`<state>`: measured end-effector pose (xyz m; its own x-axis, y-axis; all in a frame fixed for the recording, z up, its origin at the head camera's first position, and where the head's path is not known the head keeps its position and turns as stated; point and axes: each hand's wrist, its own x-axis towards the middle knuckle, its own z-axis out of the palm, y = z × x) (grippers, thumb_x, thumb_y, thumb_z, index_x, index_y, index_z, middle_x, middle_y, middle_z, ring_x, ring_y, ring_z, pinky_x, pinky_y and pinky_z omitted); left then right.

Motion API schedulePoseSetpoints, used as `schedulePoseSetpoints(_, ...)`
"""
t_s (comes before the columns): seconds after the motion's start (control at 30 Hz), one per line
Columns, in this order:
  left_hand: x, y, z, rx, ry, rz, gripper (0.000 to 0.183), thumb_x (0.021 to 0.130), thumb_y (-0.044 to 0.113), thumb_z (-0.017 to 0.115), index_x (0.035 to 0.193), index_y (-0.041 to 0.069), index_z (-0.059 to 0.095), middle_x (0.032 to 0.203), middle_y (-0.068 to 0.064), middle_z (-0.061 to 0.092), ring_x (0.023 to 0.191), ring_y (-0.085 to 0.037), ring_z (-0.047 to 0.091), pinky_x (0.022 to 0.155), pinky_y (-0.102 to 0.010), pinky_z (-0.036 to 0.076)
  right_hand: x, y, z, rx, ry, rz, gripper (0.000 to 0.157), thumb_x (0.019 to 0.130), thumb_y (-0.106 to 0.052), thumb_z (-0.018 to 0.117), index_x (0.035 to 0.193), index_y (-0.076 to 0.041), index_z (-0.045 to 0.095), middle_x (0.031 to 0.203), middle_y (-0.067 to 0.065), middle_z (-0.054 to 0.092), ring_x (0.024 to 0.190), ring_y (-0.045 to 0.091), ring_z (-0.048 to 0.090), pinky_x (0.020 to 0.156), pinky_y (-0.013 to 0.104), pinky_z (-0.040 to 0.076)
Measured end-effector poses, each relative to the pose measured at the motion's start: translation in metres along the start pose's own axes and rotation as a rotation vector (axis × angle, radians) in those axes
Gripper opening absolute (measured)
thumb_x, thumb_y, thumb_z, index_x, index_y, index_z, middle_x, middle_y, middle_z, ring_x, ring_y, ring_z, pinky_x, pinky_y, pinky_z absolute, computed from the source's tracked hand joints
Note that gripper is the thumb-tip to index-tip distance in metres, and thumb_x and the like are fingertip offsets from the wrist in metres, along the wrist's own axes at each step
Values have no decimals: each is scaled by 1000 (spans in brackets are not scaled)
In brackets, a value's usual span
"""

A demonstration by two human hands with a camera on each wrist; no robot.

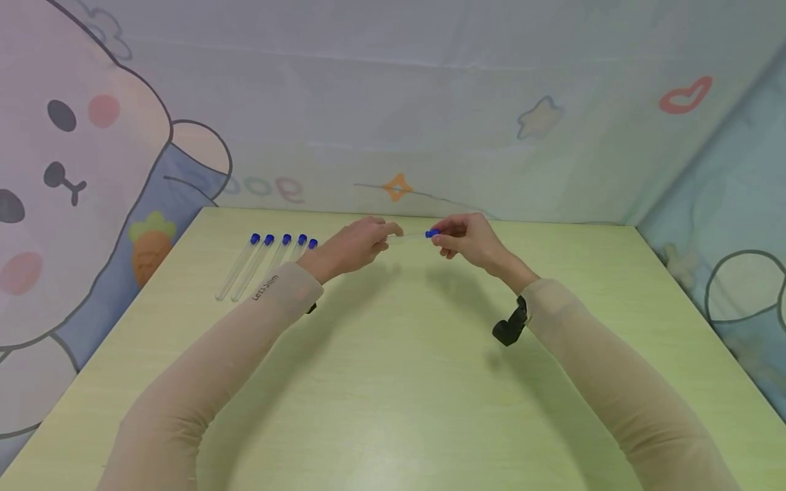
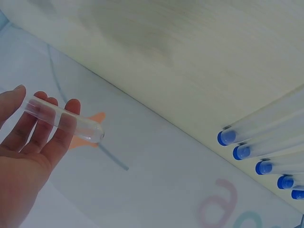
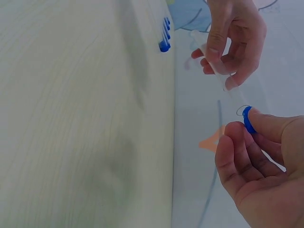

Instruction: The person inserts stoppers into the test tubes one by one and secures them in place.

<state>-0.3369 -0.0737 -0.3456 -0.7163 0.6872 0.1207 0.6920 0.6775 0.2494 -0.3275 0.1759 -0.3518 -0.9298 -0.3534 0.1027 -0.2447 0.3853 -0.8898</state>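
My left hand holds a clear test tube between thumb and fingers, above the far part of the table. The tube lies nearly level, its rounded end pointing left and its mouth toward the right hand. With thumb and fingertips, my right hand pinches a blue cap right at the tube's mouth. In the right wrist view the rim of the mouth shows beside the cap; whether the two touch, I cannot tell. Left of the hands, several test tubes with blue caps lie side by side, partly hidden behind the left arm.
The pale wooden table reaches back to a printed cloth backdrop. Another cloth borders its right side. A black device is strapped at the right wrist.
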Motion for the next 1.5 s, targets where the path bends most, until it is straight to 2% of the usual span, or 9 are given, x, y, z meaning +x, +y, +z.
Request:
schedulePoseSetpoints(0.47,1,-1,-1,-14,16,9,34,97,3,54,130,9,56,116,-12,63,105,-26,62,91,-38,52,-1,-3,1,6,6,11,26,92,-11,64,113,5,64,86,3,69,65,10,64,69,29,58)
schedulePoseSetpoints(0.67,2,-1,1,-5,44,31,33,97,3,54,129,9,56,119,-14,63,106,-28,64,91,-38,53,0,-3,1,33,28,0,25,93,-10,63,112,6,60,86,1,66,66,9,64,70,32,58)
schedulePoseSetpoints(0.87,4,0,2,-11,61,43,32,97,2,53,127,9,57,112,-13,67,101,-26,65,90,-39,52,-1,1,-1,74,38,-1,24,95,-12,61,110,7,62,95,19,69,65,9,65,68,29,58)
schedulePoseSetpoints(0.93,5,1,2,-22,63,45,32,97,3,53,128,9,57,111,-13,67,99,-26,65,90,-39,52,-1,1,-2,69,40,-6,24,95,-12,61,109,7,62,93,18,69,65,9,65,68,28,58)
schedulePoseSetpoints(1.1,8,4,2,-49,68,42,31,97,4,53,128,9,57,112,-13,67,96,-25,64,90,-38,52,-1,3,-5,54,36,-17,25,95,-12,60,111,7,61,84,-2,67,66,10,65,69,30,58)
schedulePoseSetpoints(1.27,10,5,4,-71,81,41,30,98,6,53,127,5,58,113,-13,67,94,-24,63,89,-37,51,-2,4,-4,80,32,-3,25,96,-12,59,111,7,61,84,-2,66,67,10,65,69,29,58)
schedulePoseSetpoints(1.5,12,6,6,-115,126,32,28,97,6,55,124,3,61,112,-13,68,90,-23,62,85,-36,51,-2,5,-4,184,22,-16,24,97,-6,55,111,13,57,82,-2,67,70,15,66,70,31,59)
